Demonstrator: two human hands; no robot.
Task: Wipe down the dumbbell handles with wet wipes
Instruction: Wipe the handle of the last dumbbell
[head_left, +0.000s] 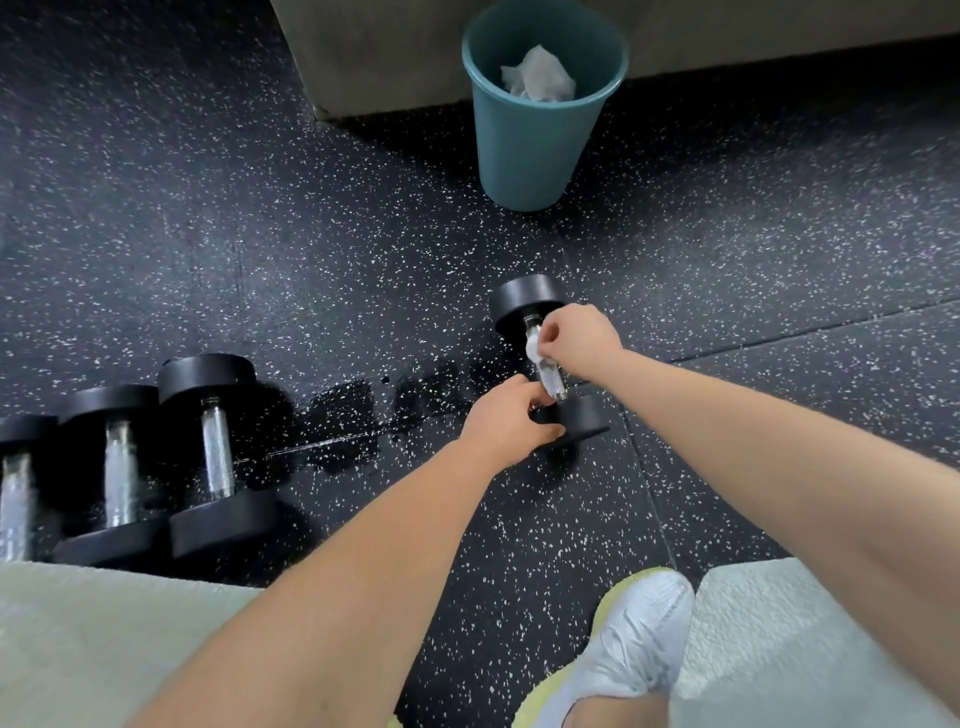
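Currently the right hand (576, 338) is fisted round a white wet wipe (534, 349), clamping it onto the chrome handle (551, 379) near its far end. It's a closed grip, with the wipe trapped between fingers and bar. Makes sense: a full wrap covers the whole knurled circumference per stroke.

Left hand (506, 421) curls over the near head (584, 418) of the same dumbbell (524, 304), fingers hooked on the head's edge. My read is that it's a brake, so the round heads don't roll or skid under wiping load.

The dumbbell lies on the speckled rubber floor (311, 234), just right of frame centre, its axis running roughly 11-to-5 o'clock. Bare knurl shows between the two hands, so I'd judge the near half of the bar isn't covered yet.

Outward:
- Teal bin (535, 145) sits at 12 o'clock from the dumbbell, near, with crumpled white wipes (537, 75) inside. Presumably parked there so spent wipes can be dropped without getting up.
- Row of three dumbbells (218, 447) lies at 8–9 o'clock, well apart, handles parallel. Can't tell if they're done or queued.
- Dark wet-looking patches (340, 410) mark the floor between the row and the working dumbbell.
- Pale shoe (636, 634) shows at 6 o'clock, so the person is probably crouched low.
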